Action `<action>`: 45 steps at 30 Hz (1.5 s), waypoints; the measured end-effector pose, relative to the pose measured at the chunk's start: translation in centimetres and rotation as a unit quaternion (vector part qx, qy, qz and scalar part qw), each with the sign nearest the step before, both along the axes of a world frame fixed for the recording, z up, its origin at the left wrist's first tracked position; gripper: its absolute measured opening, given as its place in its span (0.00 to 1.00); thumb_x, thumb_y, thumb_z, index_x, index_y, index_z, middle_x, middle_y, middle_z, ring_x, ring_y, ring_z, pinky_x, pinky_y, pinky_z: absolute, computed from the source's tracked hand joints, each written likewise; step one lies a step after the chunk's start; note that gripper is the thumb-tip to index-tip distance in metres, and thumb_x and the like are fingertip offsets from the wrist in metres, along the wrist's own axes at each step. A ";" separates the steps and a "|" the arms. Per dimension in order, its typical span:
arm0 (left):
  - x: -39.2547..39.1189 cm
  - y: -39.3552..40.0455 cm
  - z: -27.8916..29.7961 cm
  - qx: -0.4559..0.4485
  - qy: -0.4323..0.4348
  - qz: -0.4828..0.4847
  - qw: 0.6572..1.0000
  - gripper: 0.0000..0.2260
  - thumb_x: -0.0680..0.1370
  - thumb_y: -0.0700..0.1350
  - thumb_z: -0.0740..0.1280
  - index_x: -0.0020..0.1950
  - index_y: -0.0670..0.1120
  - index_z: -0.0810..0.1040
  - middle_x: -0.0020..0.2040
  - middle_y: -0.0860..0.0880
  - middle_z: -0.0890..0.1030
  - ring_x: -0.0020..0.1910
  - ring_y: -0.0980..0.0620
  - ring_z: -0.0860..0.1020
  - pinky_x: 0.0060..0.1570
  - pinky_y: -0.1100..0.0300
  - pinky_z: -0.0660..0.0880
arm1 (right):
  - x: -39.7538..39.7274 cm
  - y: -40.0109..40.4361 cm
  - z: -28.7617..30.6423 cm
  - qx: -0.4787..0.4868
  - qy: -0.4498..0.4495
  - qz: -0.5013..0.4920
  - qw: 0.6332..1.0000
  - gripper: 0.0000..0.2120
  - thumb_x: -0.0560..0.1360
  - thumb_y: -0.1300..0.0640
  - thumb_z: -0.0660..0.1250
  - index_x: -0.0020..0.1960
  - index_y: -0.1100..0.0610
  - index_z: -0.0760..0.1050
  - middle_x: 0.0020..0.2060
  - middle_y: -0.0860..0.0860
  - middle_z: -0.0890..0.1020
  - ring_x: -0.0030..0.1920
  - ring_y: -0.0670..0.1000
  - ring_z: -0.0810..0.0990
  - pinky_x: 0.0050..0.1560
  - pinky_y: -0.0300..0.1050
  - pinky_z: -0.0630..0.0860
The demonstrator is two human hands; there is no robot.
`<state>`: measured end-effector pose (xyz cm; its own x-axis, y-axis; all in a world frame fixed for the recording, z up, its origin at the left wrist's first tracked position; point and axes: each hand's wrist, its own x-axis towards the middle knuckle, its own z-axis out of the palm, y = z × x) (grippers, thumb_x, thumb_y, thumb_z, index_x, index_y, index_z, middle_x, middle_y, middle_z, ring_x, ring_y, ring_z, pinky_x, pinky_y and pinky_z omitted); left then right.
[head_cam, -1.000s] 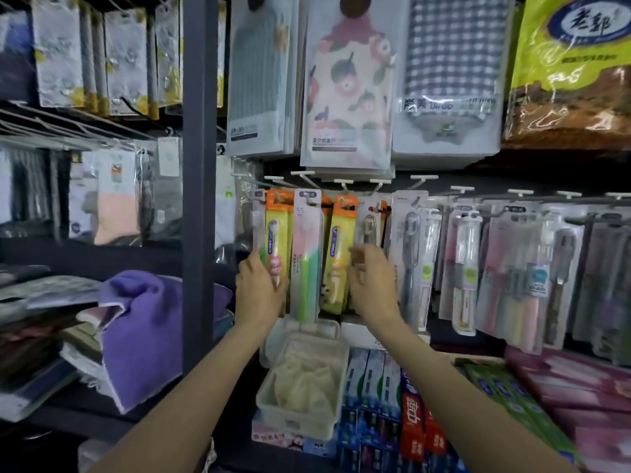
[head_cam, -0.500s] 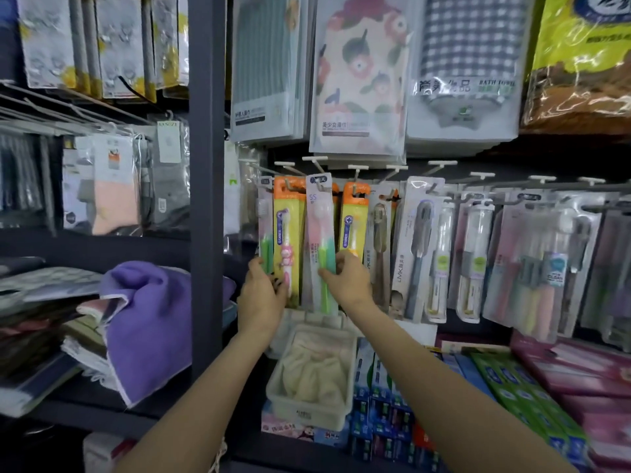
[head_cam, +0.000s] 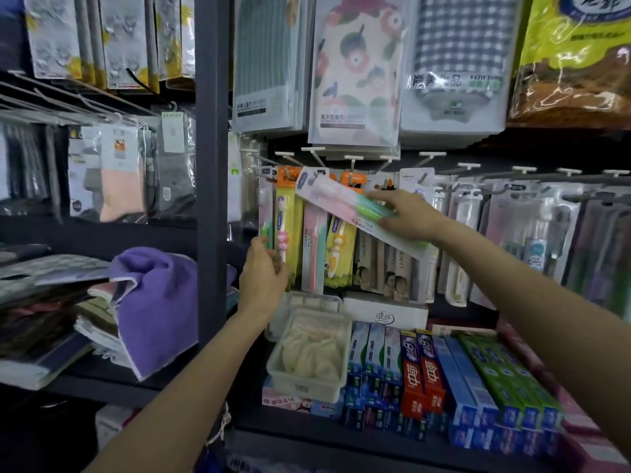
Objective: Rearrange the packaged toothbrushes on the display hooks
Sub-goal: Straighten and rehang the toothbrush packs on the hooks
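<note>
The pink-green toothbrush pack [head_cam: 355, 213] lies tilted, top end up-left toward the hooks [head_cam: 319, 155], lower end pinched in the right hand [head_cam: 408, 216]; left hand [head_cam: 263, 278] pinches a hanging yellow pack [head_cam: 286, 227].

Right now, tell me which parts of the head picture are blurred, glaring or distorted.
Head view: motion blur smears the tilted pink-green toothbrush pack in the right hand; glare streaks the yellow bag top right; wide-angle bending bows the frame's edges; lower left is dim.
</note>
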<state>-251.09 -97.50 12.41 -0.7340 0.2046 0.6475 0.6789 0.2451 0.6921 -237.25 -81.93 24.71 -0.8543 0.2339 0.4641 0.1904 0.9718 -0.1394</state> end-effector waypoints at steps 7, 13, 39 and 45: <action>2.0 0.1 1.9 0.020 -0.031 -0.077 0.996 0.18 0.76 0.38 0.64 0.64 0.42 0.64 0.51 0.48 0.75 0.46 0.51 0.76 0.48 0.54 0.74 | 1.5 -1.0 -0.7 0.001 -0.035 0.015 0.999 0.24 0.77 0.65 0.61 0.71 0.54 0.64 0.66 0.52 0.71 0.63 0.53 0.71 0.61 0.44 0.66; 5.2 2.5 4.4 0.059 -0.119 -0.230 0.964 0.12 0.77 0.44 0.64 0.60 0.44 0.70 0.50 0.48 0.78 0.48 0.52 0.78 0.45 0.62 0.73 | 6.8 1.0 -3.4 -0.184 0.031 0.055 0.981 0.25 0.73 0.64 0.68 0.67 0.49 0.67 0.52 0.52 0.76 0.51 0.51 0.76 0.59 0.50 0.73; 28.1 29.3 4.0 -0.106 -0.012 -0.311 0.944 0.06 0.77 0.39 0.63 0.50 0.46 0.78 0.52 0.47 0.80 0.52 0.51 0.77 0.55 0.57 0.74 | 31.0 25.7 -8.6 -0.213 0.187 -0.069 0.956 0.23 0.76 0.59 0.65 0.70 0.51 0.65 0.55 0.47 0.76 0.51 0.49 0.77 0.47 0.37 0.73; 28.6 30.9 3.8 -0.098 0.015 -0.242 0.965 0.08 0.77 0.37 0.62 0.53 0.45 0.78 0.53 0.47 0.79 0.52 0.52 0.76 0.50 0.62 0.72 | 31.8 28.3 -7.0 -0.291 0.229 -0.010 0.929 0.20 0.77 0.63 0.63 0.67 0.53 0.69 0.50 0.51 0.79 0.45 0.52 0.78 0.48 0.48 0.76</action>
